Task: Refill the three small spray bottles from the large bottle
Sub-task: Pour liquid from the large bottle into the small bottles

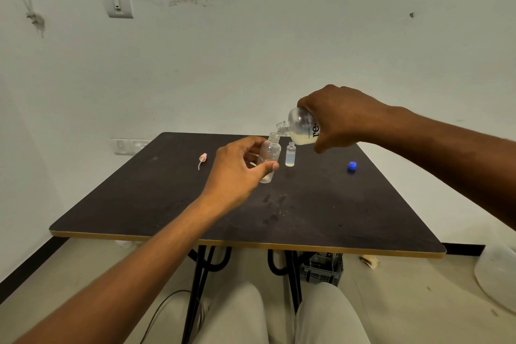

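Observation:
My right hand grips the large clear bottle, tipped to the left with pale yellowish liquid in it. Its open neck sits just over the mouth of a clear small bottle. My left hand holds that small bottle between thumb and fingers, upright on the dark table. A second, thinner small bottle stands uncapped just to the right, with a little pale liquid at its bottom. A pink spray top with its tube lies to the left. No third small bottle shows.
A blue cap lies on the table's right side. Faint smudges mark the table's middle. Under the table stand black legs and a grey crate. A translucent container sits on the floor at right. My knees are below the near edge.

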Tool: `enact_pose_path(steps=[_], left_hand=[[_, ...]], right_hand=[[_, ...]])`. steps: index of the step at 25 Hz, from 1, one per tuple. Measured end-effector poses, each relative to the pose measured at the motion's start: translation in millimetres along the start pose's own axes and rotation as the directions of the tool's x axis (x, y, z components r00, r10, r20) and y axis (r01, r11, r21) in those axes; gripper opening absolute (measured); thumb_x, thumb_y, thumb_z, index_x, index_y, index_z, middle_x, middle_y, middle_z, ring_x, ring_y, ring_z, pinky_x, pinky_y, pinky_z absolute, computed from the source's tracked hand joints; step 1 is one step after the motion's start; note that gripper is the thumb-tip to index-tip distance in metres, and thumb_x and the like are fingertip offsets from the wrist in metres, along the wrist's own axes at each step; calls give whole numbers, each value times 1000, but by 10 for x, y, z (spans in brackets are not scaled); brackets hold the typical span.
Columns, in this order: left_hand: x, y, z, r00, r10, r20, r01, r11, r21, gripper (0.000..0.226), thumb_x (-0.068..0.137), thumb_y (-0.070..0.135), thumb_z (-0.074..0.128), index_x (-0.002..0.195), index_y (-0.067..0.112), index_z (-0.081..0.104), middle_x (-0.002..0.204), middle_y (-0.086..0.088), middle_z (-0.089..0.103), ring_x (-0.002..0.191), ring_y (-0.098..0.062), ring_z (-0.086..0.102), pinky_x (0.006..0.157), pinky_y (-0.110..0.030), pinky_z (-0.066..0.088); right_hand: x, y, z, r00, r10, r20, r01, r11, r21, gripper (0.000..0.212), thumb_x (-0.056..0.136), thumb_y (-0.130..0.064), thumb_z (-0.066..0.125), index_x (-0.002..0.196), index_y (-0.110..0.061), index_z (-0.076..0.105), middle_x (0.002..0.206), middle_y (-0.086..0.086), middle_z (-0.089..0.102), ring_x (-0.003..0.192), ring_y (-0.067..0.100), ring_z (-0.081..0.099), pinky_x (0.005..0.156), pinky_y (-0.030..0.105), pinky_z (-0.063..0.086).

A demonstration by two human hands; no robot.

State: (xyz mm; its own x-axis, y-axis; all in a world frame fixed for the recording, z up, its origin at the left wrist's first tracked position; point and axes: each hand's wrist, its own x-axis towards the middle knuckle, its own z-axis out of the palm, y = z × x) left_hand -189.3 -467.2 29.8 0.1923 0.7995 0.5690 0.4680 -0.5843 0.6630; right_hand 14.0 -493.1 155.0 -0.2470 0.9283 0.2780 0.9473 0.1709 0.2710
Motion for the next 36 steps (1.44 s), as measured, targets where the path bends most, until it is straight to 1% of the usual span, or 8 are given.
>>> enact_pose_path(steps=[4,12,17,21,27,31,34,36], left_hand=[[-7,1,-5,1000,-3,0,3,1000,-1,52,81,39,83,128,25,67,115,12,71,90,9,63,71,0,45],[-17,13,-13,1000,-5,-3,4,1000,-24,52,81,37,84,129,24,67,114,13,70,89,10,62,69,2,45],[-11,22,-12,1000,5,-10,-5,1000,-27,53,83,38,82,131,23,66,121,7,72,95,-1,66,74,-3,46],[-33,27,-12,1000,1,-5,-2,999,-40,48,83,37,83,127,25,68,105,18,68,88,9,63,68,1,46],[-26,23,-12,1000,7,-12,-8,999,-45,50,83,36,83,128,24,68,104,20,64,88,10,62,67,4,44],[-31,16,-7,1000,3,-18,-4,999,-49,48,82,36,83,127,24,68,101,23,63,87,11,61,66,4,44],[-42,8,4,1000,-1,-16,0,998,-62,46,82,34,84,125,24,69,95,30,60,87,12,62,68,3,44],[-44,1,4,1000,-1,-14,0,998,-63,46,82,35,84,125,24,69,99,25,64,89,11,62,69,3,45]], right_hand=[[2,-21,-30,1000,1,-4,-1,1000,-16,54,63,-34,87,108,-24,59,95,-1,60,82,24,60,60,29,43],[-6,-76,-103,1000,6,10,-5,999,-52,57,66,-31,87,114,-23,59,93,-2,54,78,24,54,51,24,29],[2,-84,-140,1000,3,9,-3,998,-55,60,68,-30,87,121,-22,59,94,-3,50,80,22,50,50,23,24],[3,-94,-128,1000,3,15,-2,998,-58,62,70,-31,87,124,-22,58,95,-3,50,81,21,49,51,22,24],[12,-89,-132,1000,-5,18,6,998,-55,67,70,-32,88,129,-22,57,112,2,62,85,20,49,52,21,24],[17,-96,-136,1000,-9,16,10,997,-74,64,70,-32,88,126,-22,58,98,-2,52,82,21,50,51,22,25],[33,-96,-122,1000,-23,7,24,995,-94,63,67,-33,88,121,-23,59,95,-3,51,81,22,52,52,25,29],[40,-95,-116,1000,-26,6,27,995,-99,62,66,-33,88,120,-24,59,94,-3,52,80,22,53,54,26,31]])
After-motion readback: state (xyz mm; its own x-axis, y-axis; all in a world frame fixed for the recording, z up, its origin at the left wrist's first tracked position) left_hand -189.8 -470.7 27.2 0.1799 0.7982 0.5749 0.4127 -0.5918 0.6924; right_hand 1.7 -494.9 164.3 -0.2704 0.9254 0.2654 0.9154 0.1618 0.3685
